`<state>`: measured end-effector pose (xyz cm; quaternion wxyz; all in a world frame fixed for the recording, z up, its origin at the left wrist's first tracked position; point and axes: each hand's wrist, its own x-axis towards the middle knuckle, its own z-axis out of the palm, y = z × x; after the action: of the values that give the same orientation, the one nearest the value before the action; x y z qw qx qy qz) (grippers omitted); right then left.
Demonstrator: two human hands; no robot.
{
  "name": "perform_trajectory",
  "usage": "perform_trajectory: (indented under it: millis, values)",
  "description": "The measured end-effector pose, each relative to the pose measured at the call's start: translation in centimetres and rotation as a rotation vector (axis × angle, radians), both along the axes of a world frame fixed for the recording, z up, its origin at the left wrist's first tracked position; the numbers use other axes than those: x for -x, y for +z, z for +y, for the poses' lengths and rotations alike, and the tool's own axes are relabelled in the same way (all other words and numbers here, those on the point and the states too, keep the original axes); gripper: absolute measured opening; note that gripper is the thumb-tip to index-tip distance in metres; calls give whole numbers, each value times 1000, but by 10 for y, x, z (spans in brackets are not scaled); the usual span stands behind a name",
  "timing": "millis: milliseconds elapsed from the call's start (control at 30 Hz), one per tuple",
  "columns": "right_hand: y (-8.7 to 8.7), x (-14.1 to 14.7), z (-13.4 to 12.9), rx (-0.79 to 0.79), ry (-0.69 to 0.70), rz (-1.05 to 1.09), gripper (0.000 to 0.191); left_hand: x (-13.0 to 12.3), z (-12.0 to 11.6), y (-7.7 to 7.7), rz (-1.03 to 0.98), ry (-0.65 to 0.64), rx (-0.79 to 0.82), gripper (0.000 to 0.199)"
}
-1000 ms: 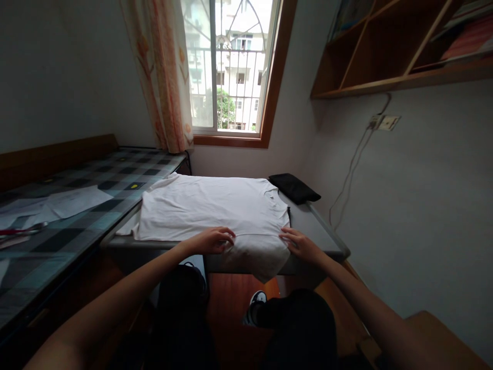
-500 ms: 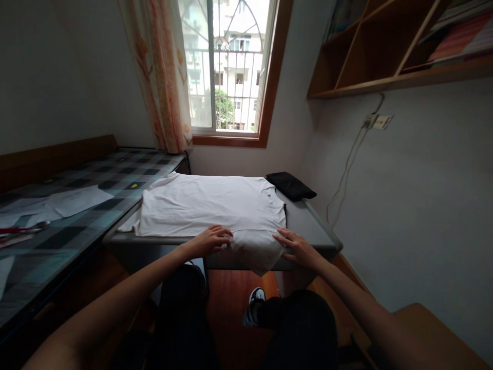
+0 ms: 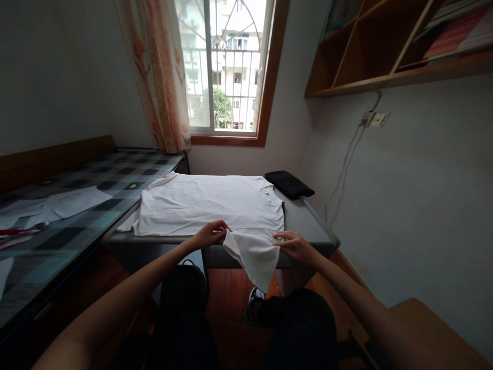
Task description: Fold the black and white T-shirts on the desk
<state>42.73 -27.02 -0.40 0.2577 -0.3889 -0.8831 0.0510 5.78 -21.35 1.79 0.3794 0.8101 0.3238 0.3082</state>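
A white shirt (image 3: 208, 200) lies spread over the grey table (image 3: 308, 223), its neckline toward the right. One sleeve (image 3: 256, 254) hangs down over the table's front edge. At the left side of that sleeve, my left hand (image 3: 213, 234) pinches the fabric near its opening, fingers closed. My right hand (image 3: 295, 245) is at the sleeve's right side, its fingertips closed on the cloth by the shirt's shoulder.
A folded black cloth (image 3: 288, 185) rests at the table's back right corner. Papers (image 3: 79, 200) lie on the checked bed (image 3: 127, 169) to the left. A wooden shelf (image 3: 370, 51) hangs on the right wall above a socket (image 3: 379, 119). A chair (image 3: 431, 329) stands at lower right.
My left hand has closed on the sleeve and lifted its left edge slightly. The sleeve now hangs lower and narrower, in folds. My right hand's fingers have drawn together.
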Motion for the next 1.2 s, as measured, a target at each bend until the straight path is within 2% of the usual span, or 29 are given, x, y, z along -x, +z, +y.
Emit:
perform_trajectory:
  millis: [67,133,200,300,367,433,467,533,600,633,700,767,833,933,1033,1200]
  values:
    - [6,-1,6,87,31,26,24,-1,3,1,26,-15,-52,22]
    - [13,-1,9,146,44,6,25,-1,4,2,111,-112,-178,21]
    - [22,2,10,184,40,-64,24,-1,2,1,225,-217,-303,22]
    - [36,7,12,253,20,-163,20,-2,-1,-3,302,-277,-386,15]
    - [47,10,18,356,22,-147,20,-4,0,-5,235,-293,-289,8]
    - [57,11,28,495,15,-60,26,-8,6,-3,82,-218,-64,15]
    - [62,11,35,549,-9,12,31,-10,11,-2,-17,-120,73,20]
    - [67,10,50,585,-124,211,41,-16,23,3,-207,186,361,25]
    - [65,12,65,563,-316,408,43,-21,37,7,-311,459,573,26]
    - [62,14,72,560,-413,466,42,-24,42,8,-321,538,639,26]
    - [54,18,81,583,-557,488,38,-27,50,9,-298,601,689,33]
    - [45,23,85,598,-612,464,39,-28,53,8,-278,623,691,45]
    - [39,24,85,589,-617,459,43,-27,51,5,-252,628,656,57]
    - [33,22,81,596,-596,483,38,-23,49,1,-181,527,532,65]
    - [28,17,76,637,-553,507,29,-18,49,-1,-74,414,413,56]
    - [20,10,74,601,-530,423,24,-13,52,-1,41,381,330,40]
